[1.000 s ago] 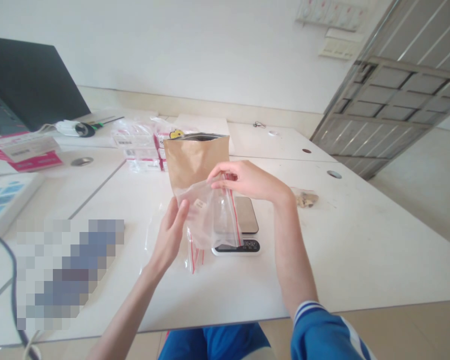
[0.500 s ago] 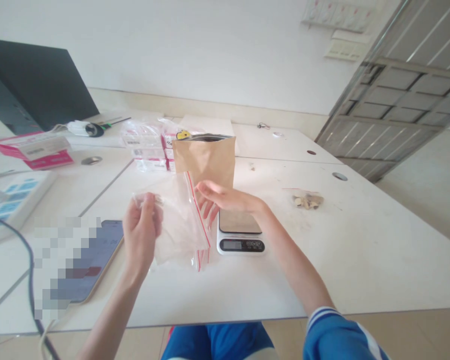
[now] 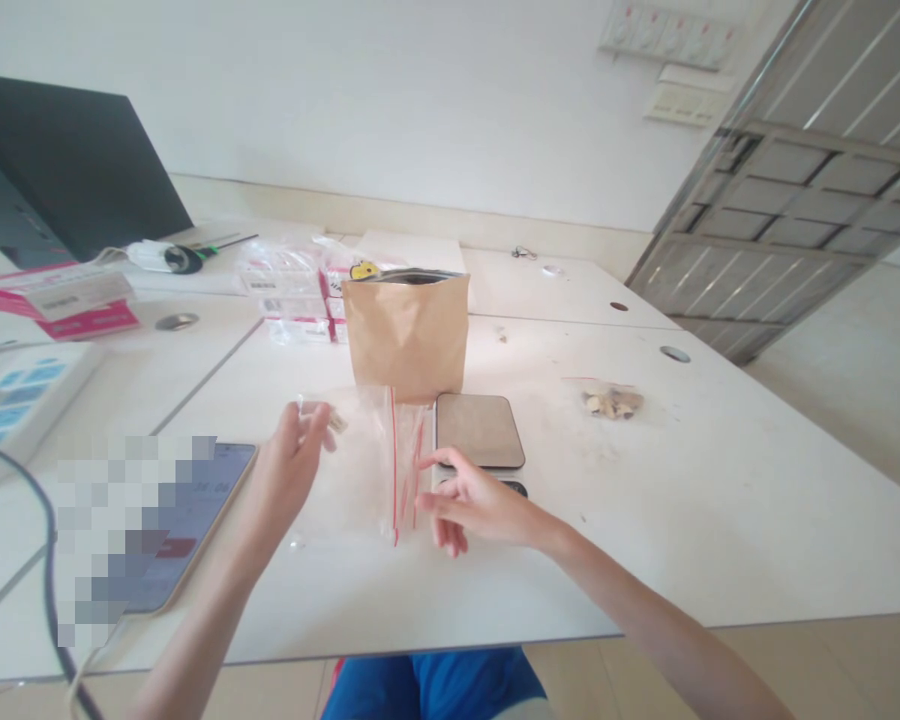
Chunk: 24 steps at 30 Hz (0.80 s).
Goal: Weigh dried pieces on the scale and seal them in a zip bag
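My left hand (image 3: 294, 445) pinches the left end of a clear zip bag (image 3: 352, 470) lying low over the table, its fingertips partly behind the plastic. The bag's red zip strip faces right, and more red-edged zip bags (image 3: 415, 455) lie beside it. My right hand (image 3: 472, 505) hovers just right of those strips with its fingers apart and nothing in them; whether a fingertip touches the plastic I cannot tell. It covers much of the front panel of a small digital scale (image 3: 480, 430). Behind stands an open brown paper pouch (image 3: 409, 335).
A small bag of beige pieces (image 3: 613, 402) lies to the right. At left are a phone (image 3: 210, 530), a dark cable (image 3: 51, 570) and a white-and-blue item (image 3: 30, 400). Plastic-wrapped pink-and-white boxes (image 3: 289, 295) and a monitor (image 3: 82, 165) stand farther back.
My right hand has moved down and nearer, off the zip edge. The bag in my left hand has sunk toward the table. My left hand has shifted slightly right.
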{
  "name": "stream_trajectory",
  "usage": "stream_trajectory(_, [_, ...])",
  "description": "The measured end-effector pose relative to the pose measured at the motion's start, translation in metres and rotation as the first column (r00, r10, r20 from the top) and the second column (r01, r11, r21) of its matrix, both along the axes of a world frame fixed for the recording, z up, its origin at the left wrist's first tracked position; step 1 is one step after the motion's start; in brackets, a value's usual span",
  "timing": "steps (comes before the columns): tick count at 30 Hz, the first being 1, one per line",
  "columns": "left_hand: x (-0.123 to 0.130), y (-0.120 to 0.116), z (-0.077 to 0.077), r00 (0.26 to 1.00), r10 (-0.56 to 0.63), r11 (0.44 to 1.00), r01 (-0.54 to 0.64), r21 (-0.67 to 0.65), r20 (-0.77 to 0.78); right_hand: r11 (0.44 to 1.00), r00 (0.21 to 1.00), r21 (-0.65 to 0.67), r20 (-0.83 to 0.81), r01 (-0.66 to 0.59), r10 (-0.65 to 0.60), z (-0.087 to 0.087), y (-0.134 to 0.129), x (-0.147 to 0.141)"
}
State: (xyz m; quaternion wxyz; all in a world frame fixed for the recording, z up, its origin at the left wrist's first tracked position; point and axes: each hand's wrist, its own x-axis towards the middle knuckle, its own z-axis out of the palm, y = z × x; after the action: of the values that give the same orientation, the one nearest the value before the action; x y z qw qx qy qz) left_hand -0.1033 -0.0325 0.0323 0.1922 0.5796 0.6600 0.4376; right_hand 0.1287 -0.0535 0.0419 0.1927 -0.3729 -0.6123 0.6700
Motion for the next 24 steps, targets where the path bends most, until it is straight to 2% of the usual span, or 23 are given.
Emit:
stream_trajectory(2, [-0.001,0.005,-0.007,0.975,0.039,0.999,-0.044,-0.02,-0.22,0.967,0.982,0.23,0.124,0.112,-0.143,0.007,0.006,0.031])
stream_trajectory(3, [-0.001,0.008,-0.011,0.941,0.062,0.998,-0.062,0.011,-0.333,0.904,0.944,0.382,0.179,0.192,-0.276,0.009,0.012,0.05])
stream_trajectory(4, [-0.001,0.011,-0.013,0.9,0.097,0.995,-0.072,0.075,-0.426,0.801,0.88,0.548,0.224,0.242,-0.419,0.009,0.019,0.069])
stream_trajectory(5, [0.0,0.013,-0.015,0.862,0.14,0.985,-0.071,0.157,-0.487,0.671,0.791,0.694,0.245,0.262,-0.561,0.009,0.028,0.09])
stream_trajectory(6, [0.001,0.015,-0.014,0.836,0.178,0.97,-0.061,0.236,-0.519,0.537,0.688,0.809,0.25,0.238,-0.681,0.007,0.038,0.111])
stream_trajectory(7, [0.003,0.014,-0.012,0.818,0.209,0.954,-0.051,0.295,-0.536,0.43,0.587,0.886,0.258,0.172,-0.767,0.003,0.048,0.131])
stream_trajectory(8, [0.005,0.013,-0.009,0.803,0.217,0.947,-0.035,0.32,-0.555,0.38,0.496,0.921,0.288,0.092,-0.819,-0.001,0.058,0.15])
stream_trajectory(9, [0.007,0.009,-0.005,0.791,0.191,0.95,0.001,0.313,-0.582,0.356,0.386,0.933,0.313,0.045,-0.868,-0.006,0.067,0.167])
stream_trajectory(11, [0.013,-0.002,0.002,0.756,0.025,0.96,0.164,0.227,-0.654,0.413,0.226,0.911,0.401,0.004,-0.888,-0.018,0.081,0.193])
stream_trajectory(13, [0.018,-0.013,-0.001,0.695,-0.183,0.935,0.341,0.095,-0.695,0.483,0.165,0.875,0.476,0.006,-0.864,-0.028,0.09,0.208])
stream_trajectory(14, [0.02,-0.018,-0.007,0.664,-0.241,0.924,0.38,0.042,-0.708,0.513,0.167,0.858,0.505,0.008,-0.847,-0.032,0.092,0.212])
stream_trajectory(16, [0.022,-0.021,-0.026,0.616,-0.253,0.917,0.398,0.018,-0.747,0.552,0.199,0.834,0.541,0.003,-0.817,-0.037,0.094,0.214])
stream_trajectory(18, [0.019,-0.019,-0.047,0.572,-0.259,0.9,0.436,0.022,-0.778,0.561,0.218,0.828,0.546,0.005,-0.809,-0.038,0.091,0.212])
stream_trajectory(20, [0.015,-0.014,-0.061,0.574,-0.243,0.907,0.421,0.028,-0.782,0.561,0.22,0.828,0.543,0.023,-0.811,-0.037,0.083,0.208])
stream_trajectory(22, [0.012,-0.01,-0.065,0.58,-0.259,0.909,0.417,0.008,-0.772,0.566,0.22,0.823,0.545,0.044,-0.809,-0.033,0.072,0.204])
stream_trajectory(24, [0.009,-0.008,-0.061,0.562,-0.313,0.891,0.452,-0.033,-0.766,0.568,0.239,0.817,0.534,0.101,-0.811,-0.025,0.056,0.198])
